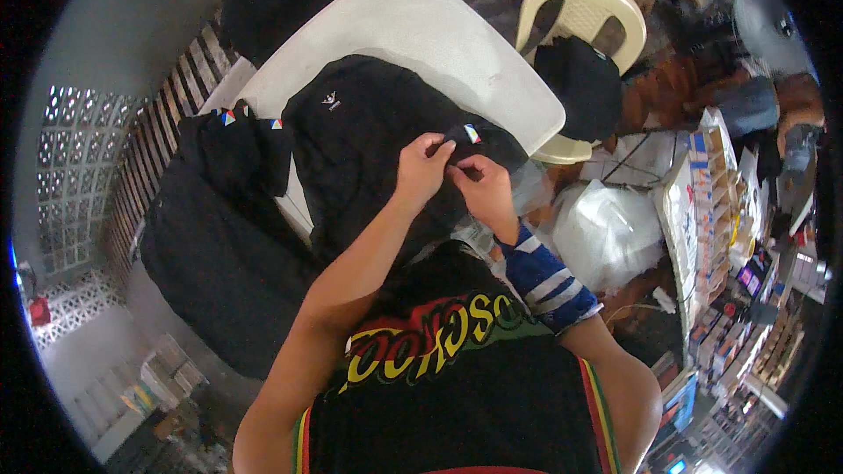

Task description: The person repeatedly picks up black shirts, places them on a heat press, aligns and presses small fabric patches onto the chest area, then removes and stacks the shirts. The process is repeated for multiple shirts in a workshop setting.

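A black shirt [369, 123] with a small white chest mark lies spread on the white table in front of me. My left hand [421, 171] pinches the edge of its right-hand sleeve, beside a small multicoloured patch [472, 133]. Close by, my right hand [486, 193] has its thumb and finger pressed together at the sleeve's edge; what sits between them is too small to make out. Another black garment [219, 219], with similar coloured patches, drapes over the table's left side.
The white table [474, 61] extends away from me. A cream plastic chair [606, 0] at the far right has black cloth [575, 88] on it. White plastic bags [606, 233] sit to my right, near crowded shelves [711, 202]. More black cloth [290, 0] hangs at the far left.
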A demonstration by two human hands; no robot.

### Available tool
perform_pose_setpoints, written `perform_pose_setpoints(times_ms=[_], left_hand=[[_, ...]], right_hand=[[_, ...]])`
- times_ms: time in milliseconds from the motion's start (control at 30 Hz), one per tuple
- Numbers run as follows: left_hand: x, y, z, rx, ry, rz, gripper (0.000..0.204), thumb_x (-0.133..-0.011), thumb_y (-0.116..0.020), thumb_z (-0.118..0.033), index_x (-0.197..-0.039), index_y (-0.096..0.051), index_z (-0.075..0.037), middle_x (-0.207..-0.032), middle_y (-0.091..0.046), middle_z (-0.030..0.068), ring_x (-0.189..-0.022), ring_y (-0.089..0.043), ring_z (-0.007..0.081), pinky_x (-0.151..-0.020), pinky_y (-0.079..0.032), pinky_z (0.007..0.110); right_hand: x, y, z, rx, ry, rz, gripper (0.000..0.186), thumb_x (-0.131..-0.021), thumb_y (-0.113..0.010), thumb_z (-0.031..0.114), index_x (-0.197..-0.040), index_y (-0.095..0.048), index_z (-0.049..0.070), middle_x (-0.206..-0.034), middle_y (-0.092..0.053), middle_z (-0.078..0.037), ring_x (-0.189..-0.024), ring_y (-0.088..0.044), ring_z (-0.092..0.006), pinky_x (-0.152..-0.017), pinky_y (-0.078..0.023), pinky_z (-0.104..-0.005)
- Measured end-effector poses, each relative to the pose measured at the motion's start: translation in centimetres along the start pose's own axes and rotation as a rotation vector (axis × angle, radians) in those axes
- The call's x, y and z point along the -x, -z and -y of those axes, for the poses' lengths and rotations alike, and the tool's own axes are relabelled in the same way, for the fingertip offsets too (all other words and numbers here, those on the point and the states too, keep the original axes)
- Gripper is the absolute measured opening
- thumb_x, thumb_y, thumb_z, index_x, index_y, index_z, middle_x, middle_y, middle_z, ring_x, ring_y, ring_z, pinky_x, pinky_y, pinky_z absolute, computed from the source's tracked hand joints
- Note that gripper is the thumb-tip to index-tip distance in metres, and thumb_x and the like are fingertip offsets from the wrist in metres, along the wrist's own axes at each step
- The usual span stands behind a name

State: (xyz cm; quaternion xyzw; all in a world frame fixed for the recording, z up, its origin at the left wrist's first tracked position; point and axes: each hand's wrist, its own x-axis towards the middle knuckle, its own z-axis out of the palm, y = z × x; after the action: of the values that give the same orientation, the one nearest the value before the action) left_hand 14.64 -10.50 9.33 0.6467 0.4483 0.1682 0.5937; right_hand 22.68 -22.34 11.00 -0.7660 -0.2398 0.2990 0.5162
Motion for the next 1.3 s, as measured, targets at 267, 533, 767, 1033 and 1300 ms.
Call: perform_pose_setpoints(times_ms=[267, 533, 767, 1033, 1300], left_hand=[[7.8, 4.9, -1.2, 0.032, -0.27, 0.166, 0.014, -0.098, -0.072, -0.009, -0.102, -0.068, 0.004, -0.085, -0.063, 0.0006, -0.079, -0.054, 0.0071, -0.069, -0.046, 0.027], [14.9, 9.1, -0.9, 0.176, -0.33, 0.262, 0.008, -0.101, -0.07, -0.009, -0.1, -0.066, -0.002, -0.081, -0.051, -0.0077, -0.075, -0.044, 0.0034, -0.066, -0.04, 0.023], [17.8, 9.6, 0.0, -0.131, -0.456, 0.1, 0.019, -0.093, -0.081, -0.014, -0.095, -0.073, 0.003, -0.08, -0.071, 0.0043, -0.073, -0.059, 0.008, -0.067, -0.049, 0.028], [16.6, 8.1, 1.4, -0.448, -0.525, -0.058, 0.022, -0.096, -0.075, -0.02, -0.1, -0.072, 0.002, -0.094, -0.072, 0.017, -0.083, -0.068, 0.0273, -0.082, -0.054, 0.037], [16.6, 4.5, 1.6, -0.646, -0.303, 0.057, 0.023, -0.108, -0.059, -0.021, -0.103, -0.058, 0.001, -0.096, -0.057, 0.0069, -0.089, -0.053, 0.0197, -0.086, -0.046, 0.034]], right_hand=[[6.1, 2.1, 4.3, 0.229, 0.582, -0.173, 0.037, -0.088, -0.085, 0.02, -0.118, -0.072, 0.003, -0.099, -0.074, -0.016, -0.088, -0.072, -0.0279, -0.079, -0.057, -0.0354], [15.0, -0.2, 5.0, 0.099, 0.275, -0.198, 0.024, -0.099, -0.074, 0.017, -0.117, -0.073, 0.002, -0.094, -0.075, -0.01, -0.074, -0.065, -0.0093, -0.065, -0.051, -0.0274], [16.8, 0.6, 1.7, -0.565, -0.251, -0.294, 0.023, -0.104, -0.066, 0.019, -0.101, -0.075, -0.002, -0.072, -0.068, -0.005, -0.061, -0.058, -0.0134, -0.058, -0.047, -0.032], [16.1, 8.0, -23.9, 0.347, -0.044, -0.183, 0.017, -0.079, -0.073, 0.012, -0.095, -0.072, 0.009, -0.085, -0.072, -0.011, -0.075, -0.069, -0.0336, -0.066, -0.055, -0.046], [19.5, 33.0, -51.9, 0.033, -0.738, -0.899, 0.033, -0.093, -0.071, 0.02, -0.123, -0.066, 0.006, -0.105, -0.074, -0.012, -0.098, -0.073, -0.0295, -0.082, -0.058, -0.0418]])
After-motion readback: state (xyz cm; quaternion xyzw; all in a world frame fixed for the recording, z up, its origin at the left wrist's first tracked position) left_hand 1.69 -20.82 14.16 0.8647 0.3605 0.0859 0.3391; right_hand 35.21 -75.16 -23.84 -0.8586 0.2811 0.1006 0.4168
